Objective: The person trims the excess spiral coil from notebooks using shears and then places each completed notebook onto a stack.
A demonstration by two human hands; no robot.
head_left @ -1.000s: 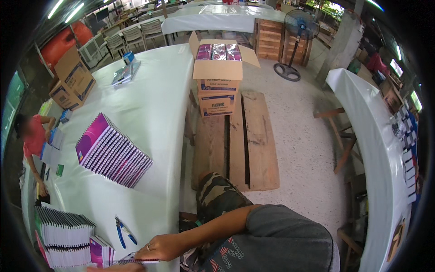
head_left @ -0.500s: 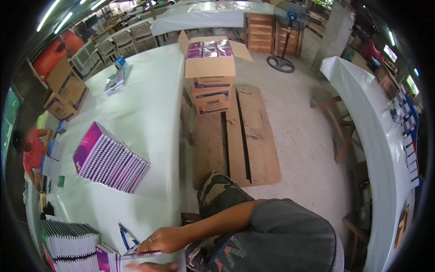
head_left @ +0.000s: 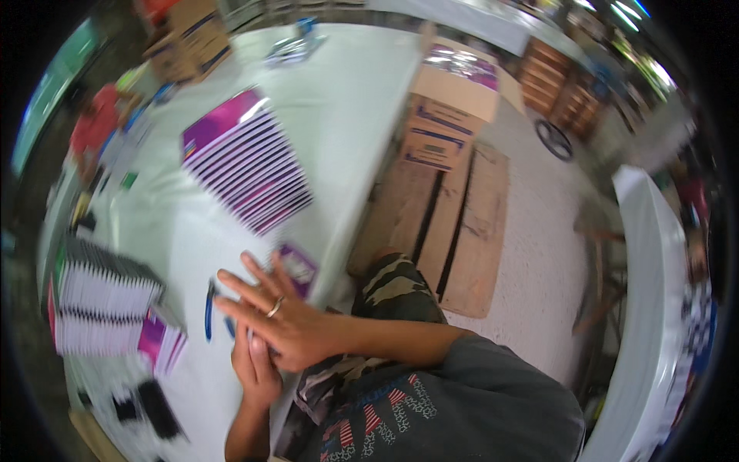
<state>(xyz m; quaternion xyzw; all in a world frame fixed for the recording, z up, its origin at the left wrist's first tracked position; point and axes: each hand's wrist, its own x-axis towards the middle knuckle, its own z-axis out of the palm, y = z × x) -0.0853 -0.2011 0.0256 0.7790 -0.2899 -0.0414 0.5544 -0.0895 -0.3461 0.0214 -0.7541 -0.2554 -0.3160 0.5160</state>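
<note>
White table (head_left: 354, 100) bears fanned purple booklets (head_left: 246, 169); both hands (head_left: 269, 331) lie flat, fingers spread, beside a wooden pallet (head_left: 454, 231).

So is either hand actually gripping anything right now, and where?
It cannot be told for sure. The right hand lies flat, fingers spread, over the left hand on the table, beside a purple booklet; no grip shows.

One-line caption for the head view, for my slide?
Right hand laid over left hand on a white table, beside a fanned row of purple booklets.
</note>
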